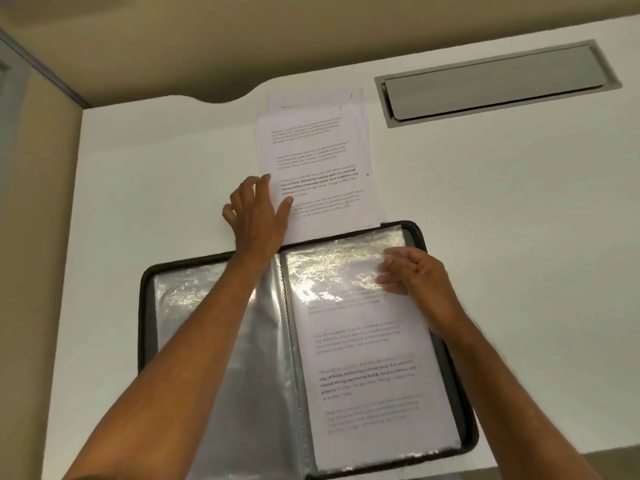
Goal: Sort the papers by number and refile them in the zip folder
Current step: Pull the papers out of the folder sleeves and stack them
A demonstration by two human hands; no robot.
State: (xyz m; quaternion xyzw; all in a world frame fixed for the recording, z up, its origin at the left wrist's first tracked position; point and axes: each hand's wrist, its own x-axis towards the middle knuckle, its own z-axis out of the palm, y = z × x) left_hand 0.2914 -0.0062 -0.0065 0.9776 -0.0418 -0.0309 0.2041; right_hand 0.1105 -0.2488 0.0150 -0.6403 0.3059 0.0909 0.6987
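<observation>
the zip folder (446, 358) lay open on the white table (519, 220), a printed sheet (367, 358) already inside its right-hand clear sleeve. the right hand (412, 271) pinched that sleeve's top outer corner. just beyond the folder sat the loose stack of papers (322, 168); the left hand (256, 216) rested on its near left edge, fingers spread, thumb on the top page.

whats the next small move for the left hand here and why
Probably slide the top sheet off the paper stack toward the zip folder. The left hand already rests on that sheet's near left edge, and the right hand is at the top of a clear sleeve that already shows one printed page.
</observation>
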